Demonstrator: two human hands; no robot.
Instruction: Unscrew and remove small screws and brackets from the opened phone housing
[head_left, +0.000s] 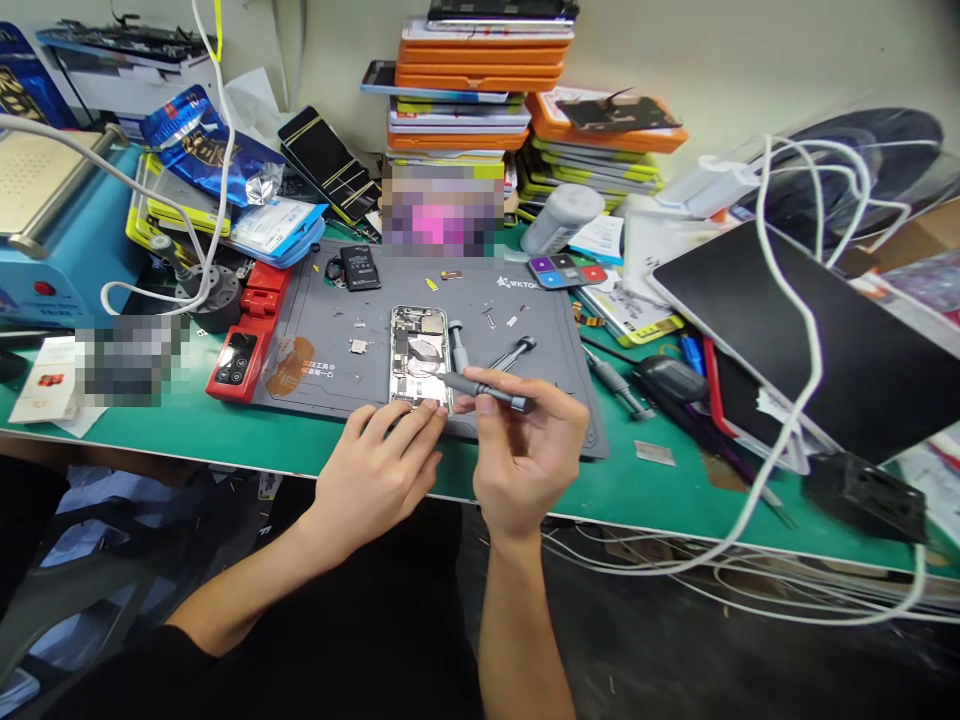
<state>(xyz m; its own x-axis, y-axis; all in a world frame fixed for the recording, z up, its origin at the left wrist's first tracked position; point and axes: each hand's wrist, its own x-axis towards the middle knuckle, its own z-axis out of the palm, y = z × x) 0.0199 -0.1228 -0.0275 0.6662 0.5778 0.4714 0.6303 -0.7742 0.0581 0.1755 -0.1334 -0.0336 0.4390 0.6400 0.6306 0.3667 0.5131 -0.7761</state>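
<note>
An opened smartphone (418, 350) lies on the grey mat with its internal parts exposed and its lower end towards me. My left hand (379, 470) has its fingers stretched out, the fingertips resting on the phone's lower edge. A grey screwdriver (491, 388) is pinched between the fingers and thumb of my right hand (529, 445), tilted over the phone's lower right side. Its tip is too small to make out. Just right of the phone lie another screwdriver (458, 345) and a pair of slim metal tools (514, 352). A small metal part (358, 346) sits to the left.
The mat (330, 300) also bears a black battery (361, 268) and loose bits. A red device (240, 350) stands at its left edge, a colourful small case (566, 272) at its back right. Orange boxes (480, 75) are stacked behind. A white cable (799, 380) loops over the right side.
</note>
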